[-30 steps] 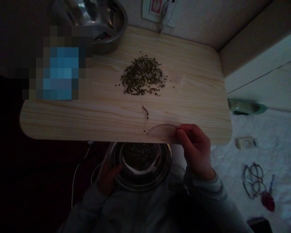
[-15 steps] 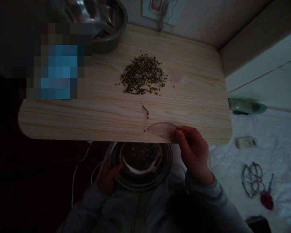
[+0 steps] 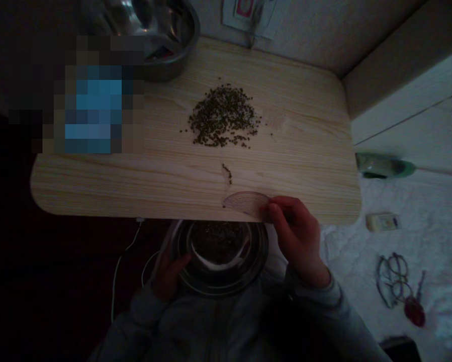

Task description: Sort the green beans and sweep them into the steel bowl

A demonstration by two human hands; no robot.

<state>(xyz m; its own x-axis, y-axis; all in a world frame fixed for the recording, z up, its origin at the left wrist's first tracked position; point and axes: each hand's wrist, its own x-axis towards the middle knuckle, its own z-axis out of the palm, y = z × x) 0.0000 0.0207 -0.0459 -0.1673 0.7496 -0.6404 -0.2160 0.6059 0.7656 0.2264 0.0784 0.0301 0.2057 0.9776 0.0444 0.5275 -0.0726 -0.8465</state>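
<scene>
My right hand (image 3: 297, 239) pinches a clear half-round plastic piece (image 3: 246, 202) that lies on the wooden table (image 3: 97, 181) at its near edge. Just beyond it sits a short trail of small dark seeds (image 3: 227, 173), and farther back a larger pile of seeds (image 3: 221, 118). My left hand (image 3: 169, 276) grips the rim of a steel bowl (image 3: 218, 256) held below the table edge; the bowl has dark seeds in it.
A second steel bowl (image 3: 161, 30) stands at the table's back left beside a blurred blue patch (image 3: 92, 108). On the white bedding at the right lie a green object (image 3: 382, 165), a small box (image 3: 382, 221), glasses (image 3: 393, 279) and a red item (image 3: 414, 309). A white cable (image 3: 118, 266) hangs below the table.
My right hand has slid the clear piece slightly to the left along the table's near edge. The left hand and bowl have stayed put.
</scene>
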